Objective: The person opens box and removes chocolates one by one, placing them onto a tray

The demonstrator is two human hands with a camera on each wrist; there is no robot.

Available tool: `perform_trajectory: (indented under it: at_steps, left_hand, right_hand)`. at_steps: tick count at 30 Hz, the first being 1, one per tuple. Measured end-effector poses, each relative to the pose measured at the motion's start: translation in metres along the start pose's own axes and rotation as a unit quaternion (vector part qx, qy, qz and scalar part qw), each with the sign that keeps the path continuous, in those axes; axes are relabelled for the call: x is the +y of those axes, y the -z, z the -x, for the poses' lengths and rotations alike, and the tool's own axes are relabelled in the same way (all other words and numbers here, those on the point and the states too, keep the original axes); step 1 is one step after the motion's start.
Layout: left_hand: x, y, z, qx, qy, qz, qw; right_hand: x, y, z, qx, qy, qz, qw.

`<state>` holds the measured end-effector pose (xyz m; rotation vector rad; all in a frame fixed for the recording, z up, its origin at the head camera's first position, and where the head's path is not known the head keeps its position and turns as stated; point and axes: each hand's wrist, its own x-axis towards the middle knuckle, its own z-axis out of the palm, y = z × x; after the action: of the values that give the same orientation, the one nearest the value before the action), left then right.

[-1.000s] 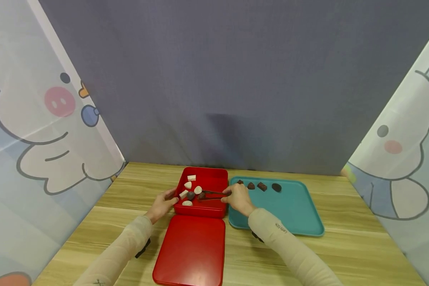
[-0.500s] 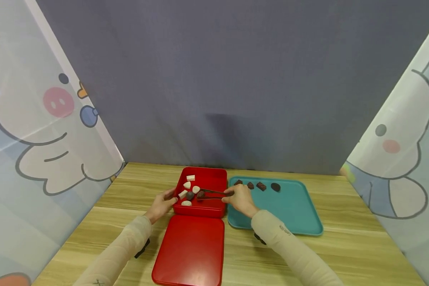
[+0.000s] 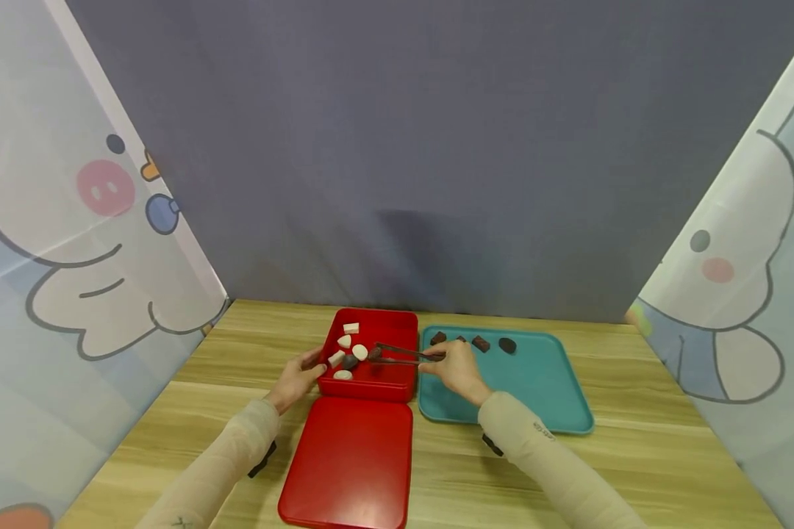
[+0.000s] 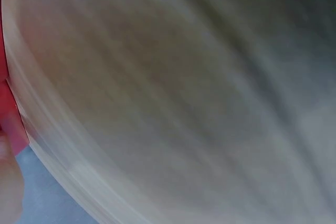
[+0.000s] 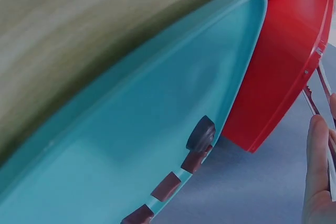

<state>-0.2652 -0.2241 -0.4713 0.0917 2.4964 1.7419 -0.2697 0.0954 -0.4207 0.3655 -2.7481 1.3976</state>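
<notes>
In the head view my right hand (image 3: 459, 369) holds a pair of dark tongs (image 3: 403, 353) over the open red box (image 3: 393, 327). A dark brown chocolate-like piece (image 3: 374, 353) sits between their tips; how firmly they pinch it is hard to tell. Beside it in the box lie a dark grey round piece (image 3: 349, 361) and several white pieces, among them an oval one (image 3: 360, 353). My left hand (image 3: 296, 380) holds the box's left wall, thumb on the rim. In the right wrist view the tongs' serrated tips show partly at the box's rim.
Right of the box a teal tray (image 3: 529, 389) carries several dark chocolate-like pieces (image 3: 481, 344) along its far edge. A red lid (image 3: 347, 463) lies in front of the box on the wooden table (image 3: 450, 485). A grey curtain (image 3: 397, 184) hangs behind.
My right hand has moved to the right with the tongs. The dark piece between their tips has shifted slightly up and right, away from the grey piece. My left hand stays at the box.
</notes>
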Motion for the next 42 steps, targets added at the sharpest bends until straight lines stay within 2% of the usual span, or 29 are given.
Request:
perform_trajectory:
  at_steps: [9, 18, 26, 34, 42]
  left_hand:
    - [0.000, 0.000, 0.000, -0.001, 0.001, -0.003, 1.0000]
    - [-0.001, 0.001, 0.001, 0.005, -0.001, -0.005, 1.0000]
    - [-0.001, -0.001, 0.001, -0.001, -0.003, -0.002, 1.0000]
    - [-0.001, -0.001, 0.000, -0.002, -0.003, -0.014, 0.9999]
    - [0.001, -0.001, -0.001, 0.003, -0.002, -0.021, 0.9998]
  right_hand:
    - [0.007, 0.011, 0.005, 0.006, -0.006, -0.010, 0.9999]
    - [0.016, 0.026, 0.010, 0.017, -0.032, -0.017, 0.9992]
    - [0.020, 0.048, 0.019, 0.026, -0.017, 0.008, 0.9995]
    - [0.028, 0.068, 0.030, 0.021, -0.036, 0.006, 0.9991]
    - [0.040, 0.083, 0.037, 0.037, -0.041, 0.019, 0.9983]
